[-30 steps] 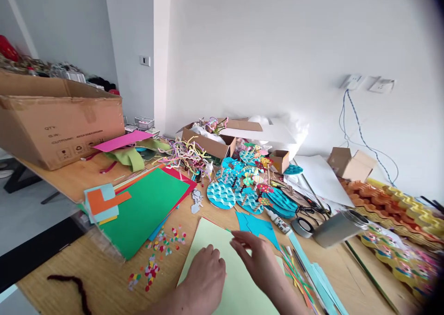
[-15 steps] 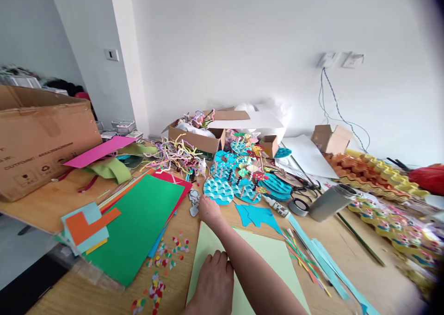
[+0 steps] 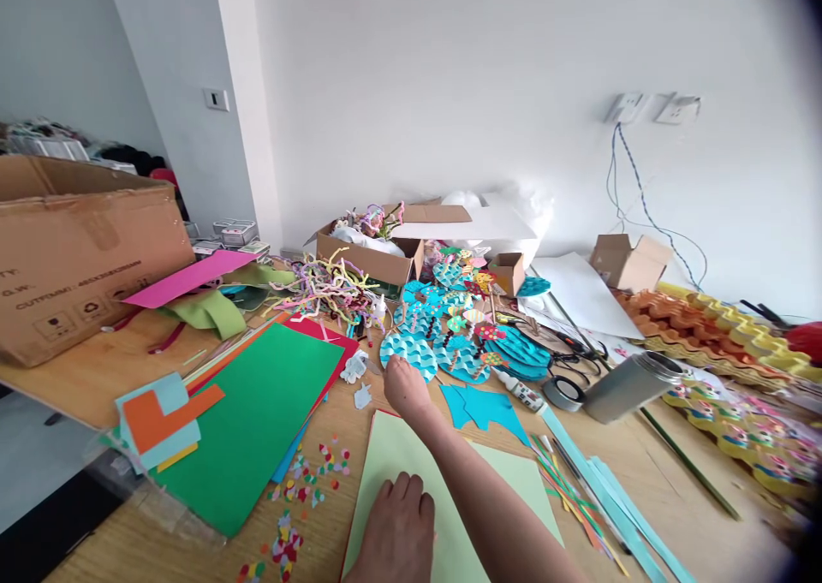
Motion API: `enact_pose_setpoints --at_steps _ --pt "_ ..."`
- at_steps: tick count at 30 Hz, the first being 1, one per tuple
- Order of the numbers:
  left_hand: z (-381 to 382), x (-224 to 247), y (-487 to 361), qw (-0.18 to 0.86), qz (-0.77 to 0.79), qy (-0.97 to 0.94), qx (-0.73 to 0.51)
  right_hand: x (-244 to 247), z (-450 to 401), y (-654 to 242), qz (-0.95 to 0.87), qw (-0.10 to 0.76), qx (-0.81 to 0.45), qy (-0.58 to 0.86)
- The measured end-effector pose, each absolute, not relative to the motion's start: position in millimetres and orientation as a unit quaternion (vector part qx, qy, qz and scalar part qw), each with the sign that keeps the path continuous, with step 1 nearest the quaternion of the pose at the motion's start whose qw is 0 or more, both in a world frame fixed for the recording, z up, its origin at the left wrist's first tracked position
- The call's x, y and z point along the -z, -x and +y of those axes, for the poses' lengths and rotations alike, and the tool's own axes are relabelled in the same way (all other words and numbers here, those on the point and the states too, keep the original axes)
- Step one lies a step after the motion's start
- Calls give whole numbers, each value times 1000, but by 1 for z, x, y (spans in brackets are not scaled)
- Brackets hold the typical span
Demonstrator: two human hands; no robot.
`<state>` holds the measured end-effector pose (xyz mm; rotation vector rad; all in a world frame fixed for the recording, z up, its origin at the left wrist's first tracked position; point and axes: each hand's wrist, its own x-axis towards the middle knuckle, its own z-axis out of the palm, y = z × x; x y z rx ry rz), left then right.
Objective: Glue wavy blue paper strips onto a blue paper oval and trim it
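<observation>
Pale green paper (image 3: 507, 480) lies at the front edge of the wooden table. My left hand (image 3: 399, 527) rests palm down on it, fingers lying flat and side by side. Reaching forward across the sheet, my right hand (image 3: 406, 386) is closed just beyond its top edge, beside a round blue wavy disc (image 3: 417, 352). A thin grey tip shows at the left of its fingers; what it belongs to is mostly hidden. Small pale paper cut-outs (image 3: 354, 367) lie left of my right hand.
Green card (image 3: 257, 420) and paper dots (image 3: 288, 536) lie to the left, with a large cardboard box (image 3: 96, 258) behind. On the right are blue paper pieces (image 3: 481, 405), a glue bottle (image 3: 519, 389), tape (image 3: 563, 392), a metal bottle (image 3: 633, 386) and paper strips (image 3: 616, 506).
My right hand has moved slightly right, away from the pale cut-outs, which now lie apart on the table. My left hand stays on the paper. The view has shifted a little.
</observation>
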<state>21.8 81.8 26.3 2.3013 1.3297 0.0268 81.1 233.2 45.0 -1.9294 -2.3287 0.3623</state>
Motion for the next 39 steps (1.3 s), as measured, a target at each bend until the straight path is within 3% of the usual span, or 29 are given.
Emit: enact_pose_setpoints --at_steps 10,15,19,26,32,39 --pt "79 -28 -20 202 473 -857 -21 -46 209 -131 -691 255 -240 633" --pt "72 -18 -18 159 480 -859 -76 -50 162 -188 -657 302 -336 603" --pt "69 -13 -18 144 484 -858 -95 -56 119 -234 -635 284 -399 598" --pt "71 -13 -18 121 475 -866 -93 -60 86 -281 -656 112 -370 649" --pt "72 -14 -18 104 473 -870 -96 -60 88 -301 -632 101 -218 737" --pt "72 -8 -16 86 465 -875 -104 -47 56 -299 -593 101 -196 775"
